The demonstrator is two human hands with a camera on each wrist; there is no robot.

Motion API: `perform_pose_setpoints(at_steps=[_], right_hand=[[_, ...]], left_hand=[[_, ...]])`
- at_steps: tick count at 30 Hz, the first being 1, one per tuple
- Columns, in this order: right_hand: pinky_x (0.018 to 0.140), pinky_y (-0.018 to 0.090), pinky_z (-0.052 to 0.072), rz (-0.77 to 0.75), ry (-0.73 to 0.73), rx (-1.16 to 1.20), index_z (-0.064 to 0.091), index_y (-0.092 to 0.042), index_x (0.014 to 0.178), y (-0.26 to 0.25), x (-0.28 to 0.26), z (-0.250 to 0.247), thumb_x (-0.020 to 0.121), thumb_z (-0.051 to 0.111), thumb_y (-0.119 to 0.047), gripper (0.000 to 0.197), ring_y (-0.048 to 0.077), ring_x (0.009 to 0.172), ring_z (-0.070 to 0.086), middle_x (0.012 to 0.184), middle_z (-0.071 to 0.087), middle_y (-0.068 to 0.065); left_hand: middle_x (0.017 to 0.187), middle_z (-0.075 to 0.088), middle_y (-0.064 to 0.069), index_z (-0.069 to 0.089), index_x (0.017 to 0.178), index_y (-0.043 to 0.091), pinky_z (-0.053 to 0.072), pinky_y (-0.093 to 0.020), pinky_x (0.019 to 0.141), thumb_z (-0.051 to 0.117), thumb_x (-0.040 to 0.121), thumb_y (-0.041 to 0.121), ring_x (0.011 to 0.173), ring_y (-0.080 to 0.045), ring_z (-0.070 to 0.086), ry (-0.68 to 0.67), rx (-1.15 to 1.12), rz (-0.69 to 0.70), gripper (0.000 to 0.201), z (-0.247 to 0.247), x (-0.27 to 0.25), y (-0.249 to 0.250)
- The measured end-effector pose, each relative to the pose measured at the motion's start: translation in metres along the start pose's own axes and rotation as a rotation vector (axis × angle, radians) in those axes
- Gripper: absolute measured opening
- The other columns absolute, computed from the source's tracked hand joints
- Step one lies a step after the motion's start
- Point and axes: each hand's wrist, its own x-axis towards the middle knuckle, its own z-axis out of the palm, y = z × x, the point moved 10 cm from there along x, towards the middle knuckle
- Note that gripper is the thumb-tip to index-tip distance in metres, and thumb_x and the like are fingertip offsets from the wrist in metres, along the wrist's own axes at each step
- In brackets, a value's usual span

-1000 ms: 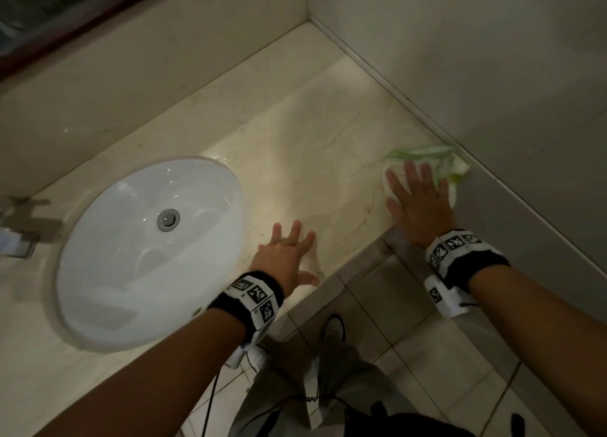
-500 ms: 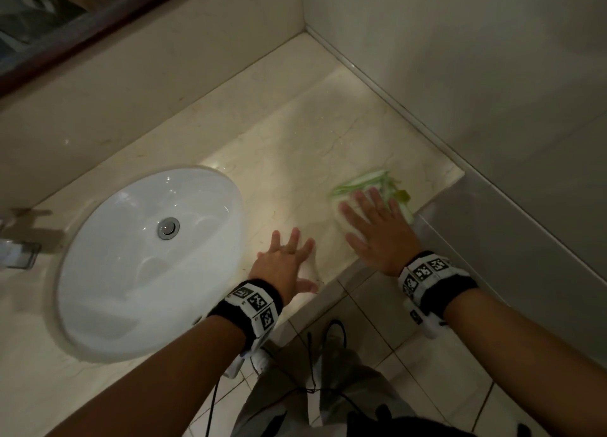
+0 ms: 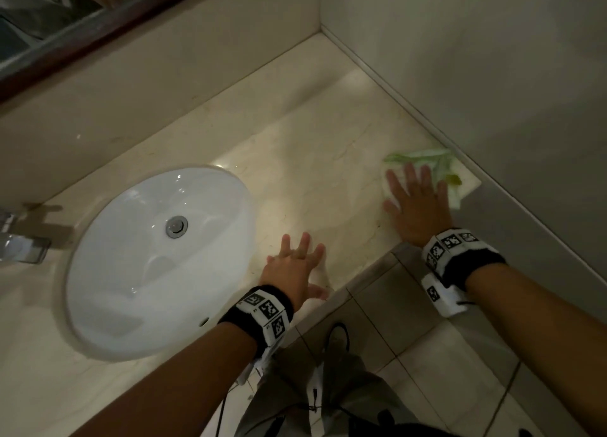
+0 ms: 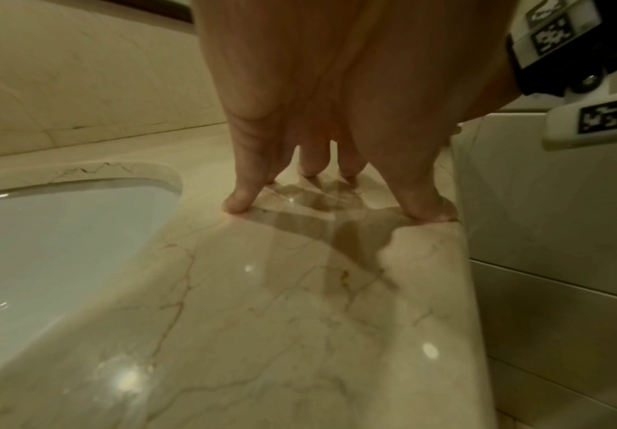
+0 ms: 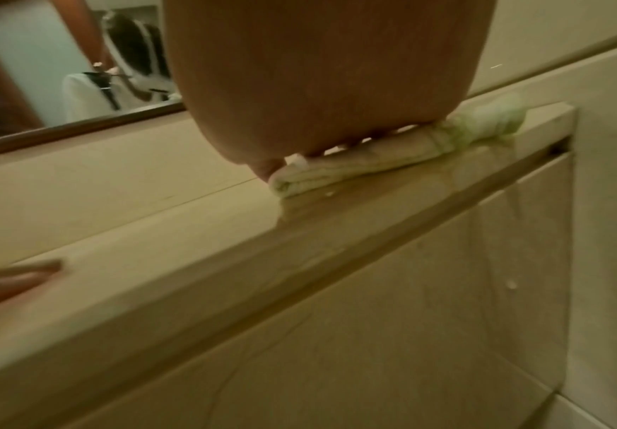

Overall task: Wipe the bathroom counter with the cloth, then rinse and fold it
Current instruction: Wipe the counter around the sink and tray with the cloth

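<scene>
A white and pale green cloth (image 3: 423, 160) lies bunched on the beige marble counter (image 3: 315, 160) near its right end, close to the side wall. My right hand (image 3: 415, 200) lies flat on the cloth with fingers spread, pressing it down; in the right wrist view the cloth (image 5: 354, 165) shows folded under the palm. My left hand (image 3: 295, 265) rests on the counter's front edge beside the basin, fingers straight and spread, holding nothing. In the left wrist view its fingertips (image 4: 237, 203) touch the glossy marble.
A white oval sink (image 3: 157, 259) with a metal drain (image 3: 176, 227) is sunk into the counter at the left. A chrome tap (image 3: 19, 246) sits at the far left. A dark-framed mirror (image 3: 82, 19) hangs above. The side wall (image 3: 492, 75) bounds the counter on the right.
My right hand has slid the cloth back to the right, toward the side wall, after sweeping left half a second ago. The left hand has stayed planted at the counter edge.
</scene>
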Motion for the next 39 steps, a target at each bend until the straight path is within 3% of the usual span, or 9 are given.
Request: perform_pose_setpoints(at_steps=[4,7,13,17,21,26,29,33,39], right_hand=[[0.11,0.065,0.021,-0.173,0.049,0.0,0.031,-0.026,0.151,-0.064,-0.036,0.012,0.093,0.027,-0.05,0.063,0.042,0.144,0.021,0.158,0.025,0.013],[0.113,0.063,0.013,-0.269,0.057,0.013,0.024,-0.029,0.152,-0.106,-0.06,0.025,0.095,0.027,-0.047,0.06,0.038,0.147,0.011,0.161,0.016,0.01],[0.116,0.055,0.007,-0.389,0.076,0.021,0.017,-0.035,0.153,-0.093,-0.053,0.023,0.099,0.026,-0.05,0.057,0.03,0.149,0.005,0.162,0.011,0.002],[0.114,0.059,0.018,-0.286,0.083,0.01,0.023,-0.032,0.152,-0.053,-0.022,0.009,0.098,0.014,-0.053,0.058,0.034,0.147,0.018,0.159,0.023,0.007],[0.116,0.053,0.003,-0.05,0.034,0.077,0.002,-0.039,0.152,0.014,0.016,-0.002,0.086,-0.009,-0.065,0.072,0.028,0.15,-0.001,0.163,0.001,0.0],[0.117,0.055,0.001,0.04,-0.024,0.002,-0.002,-0.036,0.153,0.015,0.019,-0.002,0.097,0.009,-0.052,0.059,0.028,0.149,-0.008,0.163,-0.006,0.001],[0.117,0.057,0.003,-0.021,-0.064,-0.01,0.002,-0.034,0.154,-0.017,0.003,0.004,0.096,0.009,-0.05,0.06,0.032,0.149,-0.006,0.163,-0.005,0.005],[0.111,0.064,0.017,-0.223,0.009,-0.019,0.023,-0.027,0.153,-0.093,-0.045,0.022,0.096,0.021,-0.046,0.06,0.041,0.146,0.014,0.161,0.017,0.013],[0.115,0.056,0.008,-0.299,-0.006,0.018,0.013,-0.036,0.152,-0.108,-0.06,0.028,0.097,0.018,-0.05,0.058,0.031,0.149,0.005,0.162,0.011,0.004]], left_hand=[[0.161,-0.015,0.002,0.0,0.153,0.035,0.022,-0.059,0.114,0.056,0.084,0.063,0.146,-0.036,-0.011,-0.001,0.013,0.004,0.093,-0.002,0.0,0.002],[0.161,-0.015,0.003,-0.001,0.153,0.035,0.022,-0.059,0.114,0.055,0.085,0.061,0.146,-0.035,-0.012,-0.006,0.015,0.002,0.092,-0.003,-0.002,0.002],[0.16,-0.016,0.004,-0.001,0.153,0.036,0.017,-0.058,0.115,0.054,0.086,0.061,0.146,-0.034,-0.014,-0.017,-0.004,0.003,0.09,-0.001,-0.002,0.002],[0.16,-0.017,0.004,-0.002,0.153,0.035,0.016,-0.059,0.114,0.056,0.086,0.059,0.146,-0.035,-0.014,-0.022,-0.018,-0.003,0.092,-0.001,-0.003,0.001],[0.16,-0.018,0.002,-0.004,0.153,0.034,0.016,-0.06,0.114,0.058,0.086,0.056,0.146,-0.035,-0.015,-0.039,-0.015,-0.013,0.093,-0.001,-0.001,0.002],[0.16,-0.018,0.001,-0.005,0.153,0.032,0.018,-0.06,0.114,0.058,0.086,0.055,0.145,-0.036,-0.014,-0.034,-0.001,-0.014,0.094,-0.002,0.0,0.004],[0.16,-0.016,0.0,-0.005,0.153,0.031,0.023,-0.06,0.113,0.058,0.085,0.057,0.146,-0.038,-0.012,-0.012,0.024,-0.003,0.096,-0.002,0.001,0.003],[0.161,-0.015,0.0,-0.003,0.153,0.032,0.024,-0.06,0.112,0.059,0.085,0.058,0.146,-0.039,-0.01,0.01,0.034,0.008,0.096,-0.001,0.002,0.001],[0.161,-0.013,0.001,0.0,0.153,0.032,0.027,-0.059,0.111,0.058,0.084,0.062,0.147,-0.037,-0.008,0.025,0.043,0.025,0.096,0.0,0.003,0.0]])
